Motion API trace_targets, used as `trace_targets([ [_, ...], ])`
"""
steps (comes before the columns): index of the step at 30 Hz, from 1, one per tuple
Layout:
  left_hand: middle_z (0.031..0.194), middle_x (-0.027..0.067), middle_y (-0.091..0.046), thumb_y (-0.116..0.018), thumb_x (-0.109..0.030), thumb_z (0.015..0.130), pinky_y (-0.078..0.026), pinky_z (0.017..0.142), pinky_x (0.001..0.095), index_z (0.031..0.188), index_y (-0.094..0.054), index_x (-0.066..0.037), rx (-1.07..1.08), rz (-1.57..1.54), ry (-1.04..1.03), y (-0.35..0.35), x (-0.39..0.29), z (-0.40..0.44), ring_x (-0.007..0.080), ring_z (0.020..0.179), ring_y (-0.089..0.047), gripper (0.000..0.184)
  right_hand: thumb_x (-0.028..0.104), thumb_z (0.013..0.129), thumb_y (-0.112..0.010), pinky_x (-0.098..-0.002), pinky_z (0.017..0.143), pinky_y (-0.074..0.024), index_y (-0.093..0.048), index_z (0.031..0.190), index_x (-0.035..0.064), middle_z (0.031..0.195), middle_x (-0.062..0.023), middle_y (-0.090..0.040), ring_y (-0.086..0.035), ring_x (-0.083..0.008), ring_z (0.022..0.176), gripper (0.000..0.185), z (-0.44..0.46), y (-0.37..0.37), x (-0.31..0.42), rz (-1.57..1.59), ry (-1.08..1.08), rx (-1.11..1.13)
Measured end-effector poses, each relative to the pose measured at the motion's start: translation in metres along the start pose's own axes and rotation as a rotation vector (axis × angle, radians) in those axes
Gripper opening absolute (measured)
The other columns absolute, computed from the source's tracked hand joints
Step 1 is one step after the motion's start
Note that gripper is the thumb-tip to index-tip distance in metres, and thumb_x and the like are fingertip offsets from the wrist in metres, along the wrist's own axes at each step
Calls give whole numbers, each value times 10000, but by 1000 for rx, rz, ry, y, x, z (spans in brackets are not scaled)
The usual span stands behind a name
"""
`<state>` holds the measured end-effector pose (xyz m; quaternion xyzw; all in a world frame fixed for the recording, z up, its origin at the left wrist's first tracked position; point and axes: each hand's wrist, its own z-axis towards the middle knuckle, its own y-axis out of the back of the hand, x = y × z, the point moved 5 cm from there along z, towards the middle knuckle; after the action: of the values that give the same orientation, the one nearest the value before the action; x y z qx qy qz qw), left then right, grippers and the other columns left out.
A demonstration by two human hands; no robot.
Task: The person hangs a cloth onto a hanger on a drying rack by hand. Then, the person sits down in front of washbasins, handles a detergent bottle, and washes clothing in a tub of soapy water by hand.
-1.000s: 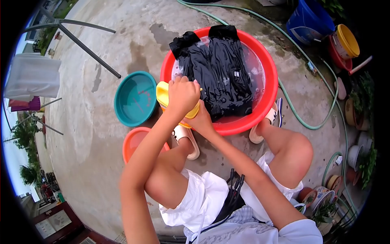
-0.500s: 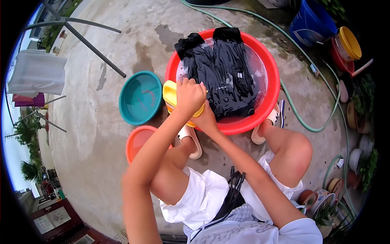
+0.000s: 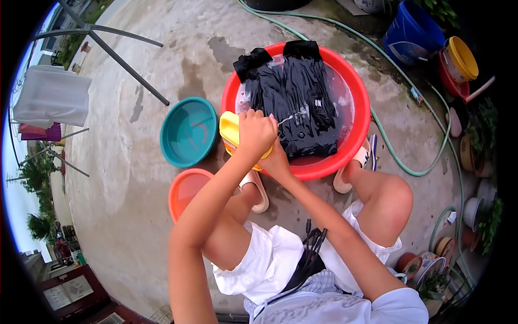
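Observation:
My left hand (image 3: 256, 132) is closed around the upper side of a yellow bottle (image 3: 230, 126), tilted toward the red basin. My right hand (image 3: 276, 160) grips the same bottle from below and beside it; its fingers are partly hidden. A thin whitish stream of liquid (image 3: 288, 119) runs from the bottle's end, itself hidden by my hands, onto a wet black garment (image 3: 294, 97). The garment lies spread in a red basin (image 3: 362, 108) of sudsy water, its two upper ends over the far rim.
Left of the red basin stand a teal basin (image 3: 171, 155) and an orange basin (image 3: 183, 189). A green hose (image 3: 394, 151) curves along the right, near a blue bucket (image 3: 404, 35), a yellow bucket (image 3: 461, 54) and potted plants. Metal rack legs (image 3: 129, 70) stand at upper left.
A whitish stream now shows between the bottle and the black garment. Both hands still hold the bottle and sit slightly lower in view, as do the basins.

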<state>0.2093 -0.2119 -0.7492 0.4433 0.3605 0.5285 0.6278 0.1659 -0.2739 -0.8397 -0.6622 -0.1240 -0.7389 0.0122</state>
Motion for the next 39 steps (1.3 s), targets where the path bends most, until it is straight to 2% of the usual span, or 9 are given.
trace_targets([
  [10,580,105,-557,-519,-194,754,-360,553,396,486,-549,-36,-18,-103,197,15,22,10,273,570,-524,312,305,582,-785,-381,716,-461,-404,1034,3,942,-178,-554,-569,-321,875,664,2,-1,11,-3,-69,112],
  [13,559,137,-532,-493,-190,801,-366,553,429,528,-545,-13,2,-59,120,10,11,6,307,578,-510,329,328,575,-780,-388,708,-460,-410,1028,4,931,-179,-550,-558,-340,875,669,1,-4,2,-25,-14,86],
  [23,558,79,-515,-526,-197,785,-318,583,371,511,-547,-53,-37,-11,37,4,3,1,247,577,-503,311,366,564,-773,-409,724,-448,-401,1052,0,980,-196,-527,-532,-368,909,714,6,-3,-1,-35,-7,56],
  [26,554,73,-517,-573,-290,754,-318,574,366,507,-552,-60,-121,42,-12,27,5,4,238,562,-496,339,365,571,-770,-405,745,-444,-395,1066,-6,989,-192,-517,-522,-362,928,723,0,-11,-1,-44,-52,121],
  [29,574,85,-531,-565,-434,760,-354,544,365,558,-567,-56,37,44,36,56,15,3,245,555,-530,428,353,581,-766,-398,765,-440,-380,1085,-8,988,-185,-508,-514,-355,938,730,3,-17,15,-119,-45,141],
  [30,601,101,-548,-537,-534,750,-391,470,354,634,-582,-50,159,32,96,54,26,-5,256,523,-556,500,347,585,-765,-397,772,-438,-374,1089,-7,990,-185,-503,-509,-353,944,729,5,-23,20,-135,-39,130],
  [32,559,96,-546,-564,-493,752,-405,402,323,693,-541,-57,158,74,93,69,38,-14,239,482,-565,441,330,598,-757,-403,782,-433,-353,1110,-2,1008,-186,-491,-495,-354,956,732,8,-33,42,-156,-34,106],
  [36,546,77,-555,-592,-384,773,-419,420,315,674,-470,-68,144,124,120,88,79,-35,224,487,-568,352,218,625,-734,-437,819,-403,-283,1235,22,1048,-166,-479,-474,-345,988,784,8,-70,57,-164,205,33],
  [39,636,111,-566,-577,-274,811,-424,499,363,700,-444,-44,142,53,244,84,122,-68,272,608,-568,288,185,601,-736,-404,801,-415,-246,1288,36,1066,-148,-474,-481,-304,1002,857,6,-75,55,-472,561,355],
])
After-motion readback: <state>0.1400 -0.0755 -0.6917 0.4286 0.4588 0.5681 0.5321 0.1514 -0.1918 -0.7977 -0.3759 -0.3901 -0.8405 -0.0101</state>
